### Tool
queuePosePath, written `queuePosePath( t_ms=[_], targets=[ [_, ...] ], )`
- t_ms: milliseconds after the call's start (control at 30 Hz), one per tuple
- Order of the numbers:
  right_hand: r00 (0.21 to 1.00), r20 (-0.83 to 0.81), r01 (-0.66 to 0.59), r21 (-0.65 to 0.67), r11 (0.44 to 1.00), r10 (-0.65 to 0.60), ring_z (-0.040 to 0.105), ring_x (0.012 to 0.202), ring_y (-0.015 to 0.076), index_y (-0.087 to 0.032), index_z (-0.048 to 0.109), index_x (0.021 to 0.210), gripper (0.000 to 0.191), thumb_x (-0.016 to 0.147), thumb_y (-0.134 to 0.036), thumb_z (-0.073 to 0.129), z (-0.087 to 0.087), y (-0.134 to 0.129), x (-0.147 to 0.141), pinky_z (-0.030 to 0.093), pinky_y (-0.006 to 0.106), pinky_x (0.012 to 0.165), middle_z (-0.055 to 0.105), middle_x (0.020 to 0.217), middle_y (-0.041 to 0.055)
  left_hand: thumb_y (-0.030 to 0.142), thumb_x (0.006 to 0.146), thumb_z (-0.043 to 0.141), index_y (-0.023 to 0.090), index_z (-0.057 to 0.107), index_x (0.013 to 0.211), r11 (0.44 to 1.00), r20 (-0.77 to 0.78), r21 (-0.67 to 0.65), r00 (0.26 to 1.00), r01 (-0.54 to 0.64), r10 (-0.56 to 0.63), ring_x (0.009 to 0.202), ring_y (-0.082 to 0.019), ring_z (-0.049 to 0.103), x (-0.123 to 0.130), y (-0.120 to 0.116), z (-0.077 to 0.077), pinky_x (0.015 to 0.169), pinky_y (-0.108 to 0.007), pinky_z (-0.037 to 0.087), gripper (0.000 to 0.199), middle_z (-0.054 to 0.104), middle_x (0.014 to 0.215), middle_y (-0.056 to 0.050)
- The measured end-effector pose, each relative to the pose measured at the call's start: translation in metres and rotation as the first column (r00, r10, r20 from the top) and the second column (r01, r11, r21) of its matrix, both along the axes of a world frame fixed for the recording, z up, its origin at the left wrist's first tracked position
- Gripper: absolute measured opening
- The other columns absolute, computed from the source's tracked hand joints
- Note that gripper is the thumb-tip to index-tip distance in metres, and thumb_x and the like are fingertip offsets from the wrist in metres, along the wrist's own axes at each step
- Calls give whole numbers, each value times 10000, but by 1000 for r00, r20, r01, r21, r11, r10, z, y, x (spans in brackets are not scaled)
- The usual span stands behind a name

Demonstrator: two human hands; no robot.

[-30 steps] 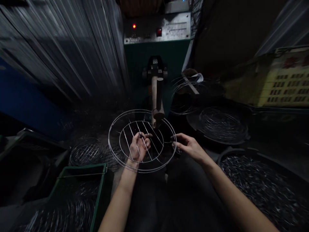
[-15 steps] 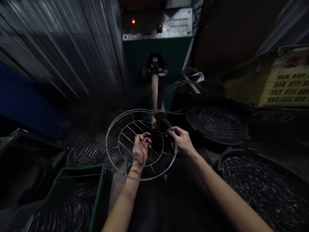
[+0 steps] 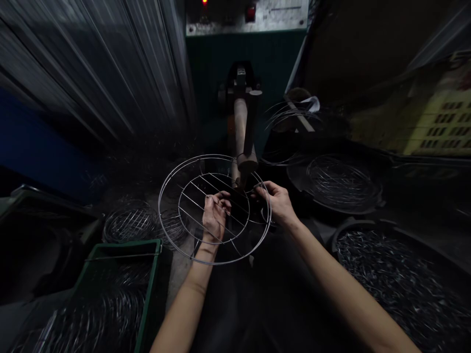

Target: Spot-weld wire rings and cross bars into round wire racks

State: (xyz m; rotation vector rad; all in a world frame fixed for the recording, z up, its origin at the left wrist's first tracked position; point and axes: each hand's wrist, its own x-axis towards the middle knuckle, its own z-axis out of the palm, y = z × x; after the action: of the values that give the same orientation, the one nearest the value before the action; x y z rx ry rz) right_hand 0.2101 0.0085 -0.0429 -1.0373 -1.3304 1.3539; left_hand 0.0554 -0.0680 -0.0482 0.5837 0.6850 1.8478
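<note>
A round wire rack [image 3: 183,252], with a double outer ring, a smaller inner ring and parallel cross wires, is held under the spot welder's electrode arm [image 3: 241,127]. My left hand [image 3: 215,215] is below the rack, its fingers curled round the cross wires near the middle. At the right side of the rings, my right hand [image 3: 275,201] pinches at the rim with thumb and forefinger; a small wire piece seems to be at the fingertips, too dark to make out fully. The rack's far right edge passes close beside the electrode tip.
Finished-looking wire racks [image 3: 130,223] lie on the floor at left, behind a green crate [image 3: 156,274] of wire rings. At right are a basin of small bent wire pieces [image 3: 390,279], a tray of wires [image 3: 338,184] and a yellow crate [image 3: 423,132]. The welder's panel [image 3: 224,22] stands ahead.
The camera view has tipped down a little, so the machine sits higher in the picture. Both hands keep their places on the rack, which looks slightly more tilted; small sparks show near it.
</note>
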Motion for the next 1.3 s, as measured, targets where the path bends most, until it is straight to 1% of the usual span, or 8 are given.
queuePosePath(
  t_ms=[233,467,600,700,800,967,1133,1300],
  targets=[
    [1000,-9,-6,2,1000,6,649,627,135,-169,642,759,286,644,-418,722,2,1,1,503,232,600,644,697,-1,341,849,448,181,400,730,1000,18,0,1000,-8,8,621,-96,521,3,-1,-1,516,-196,372,205,584,877,-43],
    [999,-26,28,-21,999,-29,669,736,159,-191,630,951,330,703,-404,678,-5,-9,7,512,245,618,675,874,34,361,855,430,183,399,729,1000,36,1,999,-15,14,597,-92,507,3,4,-4,502,-195,359,221,582,872,-42],
    [999,-40,23,-6,1000,-23,671,768,172,-193,624,952,339,689,-397,694,-6,-7,6,520,278,683,675,884,34,351,863,428,181,404,732,1000,44,8,999,-14,14,600,-85,510,5,3,-5,507,-189,369,215,582,882,-42],
    [999,-45,-7,-5,1000,7,673,769,180,-190,624,937,333,693,-407,688,-5,-6,4,522,314,736,679,886,36,360,863,428,183,402,732,1000,43,19,999,-23,22,604,-92,521,4,2,-3,494,-190,375,221,577,879,-43],
    [999,3,-47,9,999,47,671,786,184,-197,611,1008,364,720,-413,663,-5,-11,8,519,344,770,682,947,52,378,865,426,186,400,736,998,51,18,997,-60,59,635,-104,542,1,4,-2,505,-199,397,233,569,886,-41],
    [980,133,-157,66,985,147,631,946,192,-212,637,1000,341,696,-352,703,-7,-32,21,486,339,872,672,1026,50,433,854,447,191,396,752,988,18,12,988,-154,154,617,-96,540,-4,13,-5,482,-196,391,268,565,915,-41],
    [995,95,-20,75,997,13,651,776,175,-193,665,815,234,693,-390,695,-11,-37,12,515,326,781,691,814,30,411,849,467,195,379,771,982,-26,18,981,-189,190,600,-85,536,-1,15,-7,457,-184,383,246,561,945,-35],
    [999,-21,31,21,999,-31,650,659,159,-189,639,767,243,671,-401,708,-14,-36,1,536,328,718,672,754,18,392,855,447,210,366,808,981,-42,18,980,-193,193,541,-83,529,5,13,-4,400,-196,372,205,543,974,-35]
  ],
)
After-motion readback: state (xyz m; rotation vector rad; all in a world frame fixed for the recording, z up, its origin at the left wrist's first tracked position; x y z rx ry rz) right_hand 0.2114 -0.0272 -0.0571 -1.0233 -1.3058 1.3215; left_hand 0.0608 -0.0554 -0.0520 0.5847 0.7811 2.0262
